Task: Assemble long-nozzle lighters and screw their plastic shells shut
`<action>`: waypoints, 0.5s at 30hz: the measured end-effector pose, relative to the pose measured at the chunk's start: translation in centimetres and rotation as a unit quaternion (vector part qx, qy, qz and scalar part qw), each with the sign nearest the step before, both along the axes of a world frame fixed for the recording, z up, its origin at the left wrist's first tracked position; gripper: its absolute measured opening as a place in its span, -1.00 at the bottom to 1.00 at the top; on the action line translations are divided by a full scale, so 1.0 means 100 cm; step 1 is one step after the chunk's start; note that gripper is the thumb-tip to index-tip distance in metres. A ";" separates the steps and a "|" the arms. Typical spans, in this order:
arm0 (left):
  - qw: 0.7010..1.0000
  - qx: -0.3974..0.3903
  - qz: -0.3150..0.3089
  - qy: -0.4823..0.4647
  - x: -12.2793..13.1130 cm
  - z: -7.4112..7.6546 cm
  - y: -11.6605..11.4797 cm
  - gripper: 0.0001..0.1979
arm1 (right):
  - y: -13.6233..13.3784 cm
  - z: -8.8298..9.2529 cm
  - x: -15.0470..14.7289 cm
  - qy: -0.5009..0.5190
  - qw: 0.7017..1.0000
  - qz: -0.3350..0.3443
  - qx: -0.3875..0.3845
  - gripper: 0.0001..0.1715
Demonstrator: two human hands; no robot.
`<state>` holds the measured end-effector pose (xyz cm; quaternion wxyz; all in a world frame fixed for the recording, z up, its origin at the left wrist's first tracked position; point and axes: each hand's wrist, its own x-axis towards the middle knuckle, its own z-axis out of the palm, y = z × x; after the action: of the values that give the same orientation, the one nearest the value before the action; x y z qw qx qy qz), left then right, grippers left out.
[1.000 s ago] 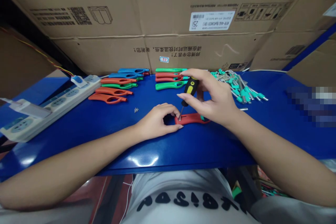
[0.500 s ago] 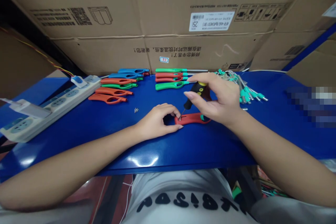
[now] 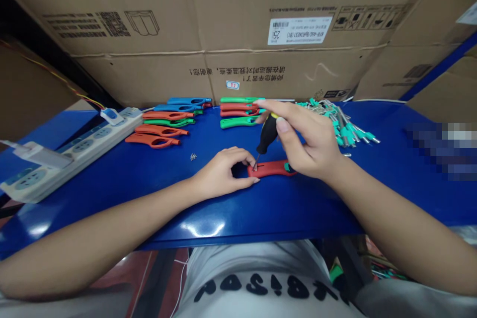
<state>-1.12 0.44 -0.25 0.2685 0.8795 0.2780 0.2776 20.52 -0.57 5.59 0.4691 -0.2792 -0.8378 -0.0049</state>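
Note:
A red lighter handle (image 3: pixel 274 168) lies flat on the blue table in front of me, a teal piece showing near its right end. Thumb and forefinger of my left hand (image 3: pixel 227 171) are closed around its left end. My right hand (image 3: pixel 313 139) grips a screwdriver (image 3: pixel 267 135) with a black and yellow handle. The screwdriver leans to the right, and its thin shaft meets the left end of the red handle, close to my left fingertips. My right hand covers the handle's far right end. Whether a screw sits under the tip is too small to tell.
Tiny screws (image 3: pixel 193 157) lie left of my hand. Blue, orange and green lighter handles (image 3: pixel 158 141) line the left, beside a power strip (image 3: pixel 84 146). More handles (image 3: pixel 238 122) and metal tubes with teal parts (image 3: pixel 348 131) are at the back. A cardboard box (image 3: pixel 223 20) stands behind.
My right hand has turned and shifted slightly left, and the screwdriver stands more upright. Its tip stays at the same place; my left hand and the red handle have not moved.

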 end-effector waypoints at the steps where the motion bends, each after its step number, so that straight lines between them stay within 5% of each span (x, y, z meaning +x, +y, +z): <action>1: 1.000 0.001 0.000 0.000 0.000 0.000 0.000 -0.83 | 0.000 0.000 0.000 0.005 0.999 0.014 -0.033 -0.54; 4: 1.000 0.006 0.002 -0.002 0.000 0.000 0.000 -0.82 | 0.000 -0.001 -0.001 0.023 0.996 0.026 -0.077 -0.55; 11: 1.000 -0.002 0.004 0.001 0.000 0.000 -0.001 -0.82 | 0.002 0.001 0.004 -0.003 0.997 -0.048 0.068 -0.63; 15: 1.000 -0.005 -0.001 -0.002 0.000 0.001 0.000 -0.83 | 0.001 0.000 0.001 -0.010 1.000 0.004 -0.023 -0.56</action>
<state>-1.12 0.42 -0.18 0.2734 0.8779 0.2783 0.2776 20.59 -0.45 5.56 0.4541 -0.2866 -0.8435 0.0132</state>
